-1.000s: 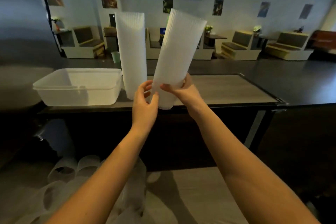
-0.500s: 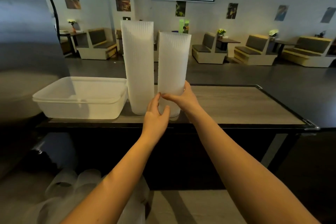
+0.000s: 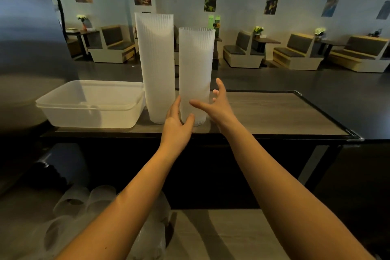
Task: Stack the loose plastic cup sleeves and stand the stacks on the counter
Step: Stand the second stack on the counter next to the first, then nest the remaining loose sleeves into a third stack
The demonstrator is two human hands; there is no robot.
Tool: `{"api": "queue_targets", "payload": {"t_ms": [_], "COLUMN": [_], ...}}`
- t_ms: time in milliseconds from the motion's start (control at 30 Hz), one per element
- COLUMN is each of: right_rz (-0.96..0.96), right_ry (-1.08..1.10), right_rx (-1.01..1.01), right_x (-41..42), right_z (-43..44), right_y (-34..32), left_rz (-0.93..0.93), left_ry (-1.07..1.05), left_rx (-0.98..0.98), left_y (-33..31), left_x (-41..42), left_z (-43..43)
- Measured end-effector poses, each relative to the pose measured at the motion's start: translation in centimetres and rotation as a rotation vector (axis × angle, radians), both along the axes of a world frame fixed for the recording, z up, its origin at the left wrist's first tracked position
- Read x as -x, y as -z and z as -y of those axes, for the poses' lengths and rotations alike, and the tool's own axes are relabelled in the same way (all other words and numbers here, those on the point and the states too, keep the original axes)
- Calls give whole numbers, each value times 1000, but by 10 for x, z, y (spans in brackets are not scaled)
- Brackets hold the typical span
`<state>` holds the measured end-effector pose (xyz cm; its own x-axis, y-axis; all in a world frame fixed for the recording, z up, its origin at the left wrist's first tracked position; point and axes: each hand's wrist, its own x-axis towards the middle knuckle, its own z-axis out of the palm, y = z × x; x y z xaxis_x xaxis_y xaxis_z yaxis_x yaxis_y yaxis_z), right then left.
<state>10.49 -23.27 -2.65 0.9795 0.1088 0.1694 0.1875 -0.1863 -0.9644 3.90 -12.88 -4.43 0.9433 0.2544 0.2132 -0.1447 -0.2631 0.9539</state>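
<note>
Cup sleeves [image 3: 84,198], loose and translucent, lie in a blurred heap at lower left, partly hidden behind the left forearm; their number is hard to make out. Up on the wood-grain counter [image 3: 274,116] a frosted rectangular plastic tub [image 3: 90,99] sits at the left end. Just beside it the taller stack [image 3: 157,65] stands upright, a milky tube with fine ribs. The left hand [image 3: 176,131] is at the foot of the shorter stack [image 3: 195,69], fingers straight between the two stacks, thumb across its base; contact is unclear. This stack also stands upright on the counter. The right hand [image 3: 219,107] is beside it, fingers spread wide apart, gripping nothing.
</note>
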Motion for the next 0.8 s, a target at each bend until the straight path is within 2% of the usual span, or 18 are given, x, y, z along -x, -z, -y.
{"api": "queue_targets", "payload": {"t_ms": [200, 333, 533, 800], "right_rz": [50, 46, -24, -254], "right_ry": [69, 39, -61, -155], "right_rx": [-27, -44, 35, 182], "right_x": [47, 91, 141, 182], "right_z": [23, 25, 19, -11], "right_y": [4, 23, 67, 149], "left_rz": [141, 204, 132, -6], "left_ry": [-36, -57, -90, -149], "left_rx": [70, 97, 92, 160], "left_y": [-3, 5, 34, 92], "left_x": [47, 89, 143, 187], "left_z": [-7, -13, -27, -49]}}
